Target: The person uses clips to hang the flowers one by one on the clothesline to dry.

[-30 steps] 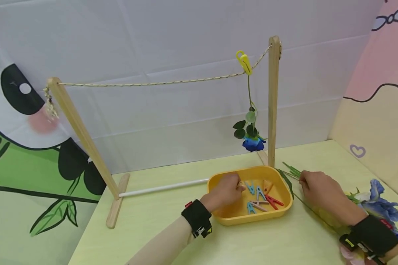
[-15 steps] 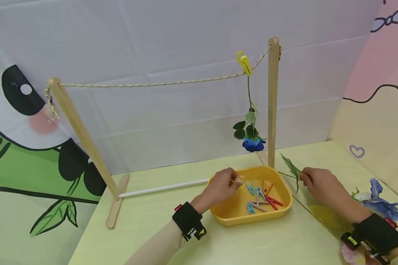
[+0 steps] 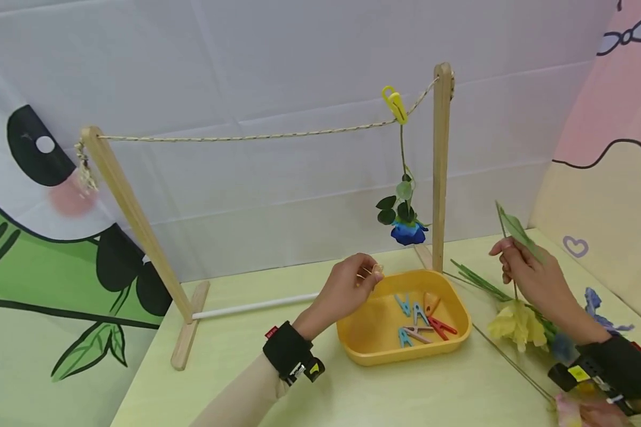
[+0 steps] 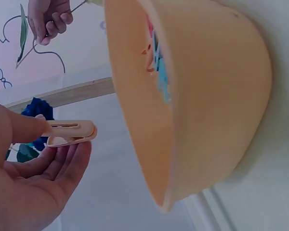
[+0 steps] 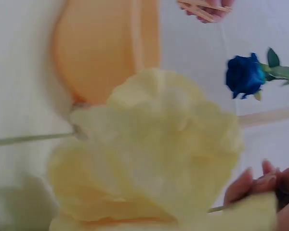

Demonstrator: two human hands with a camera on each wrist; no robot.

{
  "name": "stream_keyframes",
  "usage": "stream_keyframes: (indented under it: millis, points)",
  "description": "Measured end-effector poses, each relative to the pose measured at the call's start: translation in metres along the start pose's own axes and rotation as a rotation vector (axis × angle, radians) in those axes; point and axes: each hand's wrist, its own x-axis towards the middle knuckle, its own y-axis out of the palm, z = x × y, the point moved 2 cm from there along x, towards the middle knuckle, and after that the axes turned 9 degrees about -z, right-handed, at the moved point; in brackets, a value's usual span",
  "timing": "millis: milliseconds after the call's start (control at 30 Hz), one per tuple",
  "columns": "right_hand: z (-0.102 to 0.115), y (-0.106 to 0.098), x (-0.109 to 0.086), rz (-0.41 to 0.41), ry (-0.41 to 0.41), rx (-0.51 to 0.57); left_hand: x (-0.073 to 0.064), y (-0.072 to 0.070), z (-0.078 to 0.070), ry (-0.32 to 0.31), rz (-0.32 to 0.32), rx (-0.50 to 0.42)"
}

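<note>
My left hand [image 3: 346, 287] is over the left rim of the yellow plastic basket [image 3: 364, 335]. Between its thumb and fingers it pinches a pale peach clothespin [image 4: 70, 132], seen best in the left wrist view. Several blue, red, pink and orange clothespins [image 3: 418, 311] lie in the basket. To the right, my right hand [image 3: 539, 276] grips the stem of a yellow flower [image 3: 518, 325], its leaf end pointing up and the bloom hanging below the fingers. That bloom fills much of the right wrist view. From the rope [image 3: 278, 136] a blue rose [image 3: 408, 231] hangs upside down by a yellow clothespin [image 3: 395, 105].
Wooden posts [image 3: 441, 172] hold the rope at each side, and a white rod [image 3: 253, 306] joins their feet. Under and beside the right forearm lie more flowers, among them a pink one [image 3: 568, 410] and a blue one [image 3: 600, 314]. Fabric walls close off the back and right.
My left hand has lifted out of the basket with the peach clothespin, moving up and left. My right hand has raised the yellow flower from the pile, its stem swinging upright.
</note>
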Motion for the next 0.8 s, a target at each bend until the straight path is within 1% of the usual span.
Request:
stream_keyframes:
  millis: [67, 133, 233, 300, 433, 533, 667, 800]
  points:
    - [0.003, -0.005, 0.006, 0.000, 0.032, 0.119, 0.002, -0.005, -0.003, 0.018, -0.029, -0.006]
    - [0.009, -0.007, 0.012, 0.005, 0.035, 0.256, 0.004, -0.011, -0.007, 0.035, -0.061, -0.017]
    - [0.021, -0.007, 0.018, 0.033, -0.009, 0.438, 0.008, -0.021, -0.015, 0.062, -0.103, -0.039]
    - [0.032, -0.006, 0.021, 0.039, -0.047, 0.524, 0.012, -0.028, -0.020, 0.079, -0.127, -0.044]
    - [0.055, -0.001, 0.025, 0.009, -0.165, 0.546, 0.019, -0.041, -0.031, 0.114, -0.159, -0.048]
    - [0.072, 0.005, 0.027, -0.012, -0.232, 0.544, 0.024, -0.050, -0.041, 0.146, -0.181, -0.069]
    - [0.091, 0.016, 0.031, 0.006, -0.265, 0.570, 0.032, -0.064, -0.055, 0.195, -0.214, -0.116]
    - [0.107, 0.032, 0.037, 0.005, -0.279, 0.543, 0.040, -0.077, -0.070, 0.249, -0.247, -0.149]
